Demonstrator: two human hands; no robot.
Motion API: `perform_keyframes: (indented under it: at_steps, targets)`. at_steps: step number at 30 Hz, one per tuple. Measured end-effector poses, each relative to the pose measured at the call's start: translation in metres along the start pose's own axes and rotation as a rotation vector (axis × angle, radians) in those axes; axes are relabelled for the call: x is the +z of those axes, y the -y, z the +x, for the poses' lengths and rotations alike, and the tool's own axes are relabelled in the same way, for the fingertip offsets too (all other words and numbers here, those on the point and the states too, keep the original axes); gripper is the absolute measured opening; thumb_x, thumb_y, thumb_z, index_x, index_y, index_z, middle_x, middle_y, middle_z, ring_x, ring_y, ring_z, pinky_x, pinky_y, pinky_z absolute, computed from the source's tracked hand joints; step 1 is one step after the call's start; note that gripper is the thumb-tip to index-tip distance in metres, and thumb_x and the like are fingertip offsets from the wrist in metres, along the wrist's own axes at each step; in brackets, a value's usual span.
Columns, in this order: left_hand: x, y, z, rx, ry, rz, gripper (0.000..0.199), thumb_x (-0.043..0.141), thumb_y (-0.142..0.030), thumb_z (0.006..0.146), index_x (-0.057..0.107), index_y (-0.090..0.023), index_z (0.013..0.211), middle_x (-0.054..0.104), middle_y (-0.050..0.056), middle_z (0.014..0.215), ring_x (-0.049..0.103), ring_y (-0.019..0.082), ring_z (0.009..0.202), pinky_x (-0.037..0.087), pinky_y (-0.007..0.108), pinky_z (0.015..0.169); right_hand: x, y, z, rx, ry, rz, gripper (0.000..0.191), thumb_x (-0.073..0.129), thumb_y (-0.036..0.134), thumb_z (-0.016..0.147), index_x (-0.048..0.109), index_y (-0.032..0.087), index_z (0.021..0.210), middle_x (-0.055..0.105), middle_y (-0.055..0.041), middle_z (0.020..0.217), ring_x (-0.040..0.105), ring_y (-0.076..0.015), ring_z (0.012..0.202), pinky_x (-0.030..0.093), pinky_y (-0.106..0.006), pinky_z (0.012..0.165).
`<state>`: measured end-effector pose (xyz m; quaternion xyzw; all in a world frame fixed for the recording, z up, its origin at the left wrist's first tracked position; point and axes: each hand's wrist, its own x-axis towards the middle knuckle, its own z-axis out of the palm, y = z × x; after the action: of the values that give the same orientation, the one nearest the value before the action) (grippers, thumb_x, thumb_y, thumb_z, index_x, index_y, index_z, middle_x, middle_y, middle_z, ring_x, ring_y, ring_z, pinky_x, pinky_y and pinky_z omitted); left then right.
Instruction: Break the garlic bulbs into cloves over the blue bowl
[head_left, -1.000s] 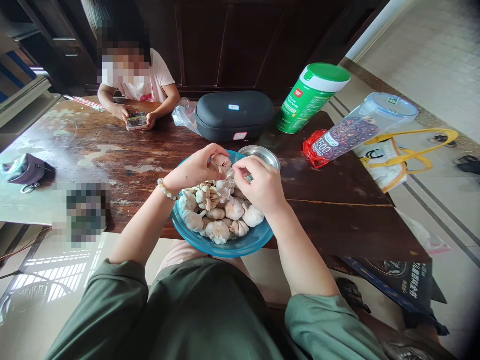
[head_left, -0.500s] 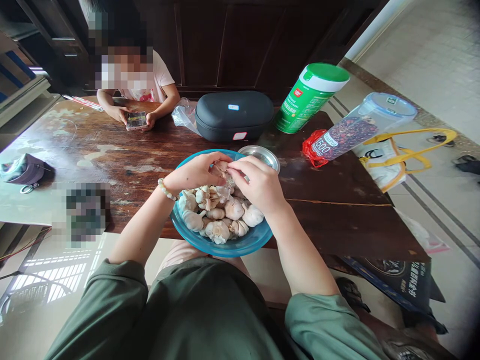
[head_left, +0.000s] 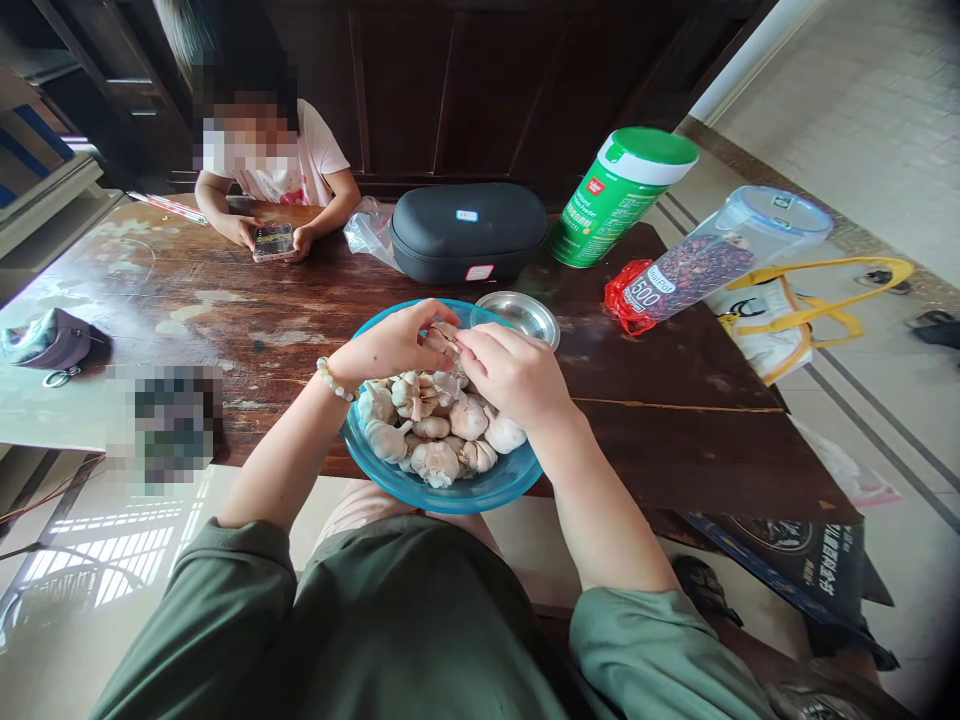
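A blue bowl [head_left: 480, 495] at the table's near edge holds several whitish garlic bulbs [head_left: 436, 464]. Over its far part, my left hand [head_left: 394, 345], with a beaded bracelet at the wrist, holds a garlic bulb [head_left: 442, 338] between thumb and fingers. My right hand [head_left: 517, 370] is closed, its thumb and fingertips pinching at the right side of that same bulb. What exactly the right fingertips grip is partly hidden. Just behind the bowl, to the right, stands a shallow metal dish [head_left: 529, 314].
A black case [head_left: 469, 235] and a green canister [head_left: 619, 200] stand at the back. Right of them leans a clear container [head_left: 705, 260] on red plastic. Across the table a person [head_left: 277, 180] holds a phone [head_left: 274, 242]. A small pouch [head_left: 56, 340] lies far left.
My right hand has turned slightly and moved a little down, its fingers more curled at the bulb. The left hand has barely shifted, its index finger slightly raised.
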<state>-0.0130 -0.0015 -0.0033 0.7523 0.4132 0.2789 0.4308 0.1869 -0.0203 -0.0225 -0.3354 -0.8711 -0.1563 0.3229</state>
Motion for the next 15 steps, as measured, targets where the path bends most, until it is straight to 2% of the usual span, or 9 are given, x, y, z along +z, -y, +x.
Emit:
perform_keyframes:
  at_steps: [9,15]
  targets:
    - [0.0017,0.0030,-0.0005,-0.030,0.030,-0.087,0.057,0.075,-0.026,0.069,0.051,-0.016,0.120,0.065,0.001,0.091,0.057,0.013,0.075,0.046,0.026,0.068,0.0001,-0.0021,-0.0012,-0.033,0.032,0.010,0.024,0.047,0.012,0.096,0.066,0.018,0.084,0.070,-0.0054,0.081,0.064,-0.0174,0.072,0.049,-0.030,0.065]
    - [0.0012,-0.0025,-0.0002,-0.027,0.028,-0.091,0.053,0.076,-0.028,0.067,0.053,-0.013,0.112,0.064,0.004,0.096,0.056,0.014,0.080,0.045,0.025,0.067,-0.0004,-0.0017,-0.0024,-0.071,-0.002,-0.048,0.021,0.046,0.011,0.095,0.066,0.016,0.088,0.071,-0.0058,0.082,0.064,-0.0169,0.069,0.046,-0.030,0.061]
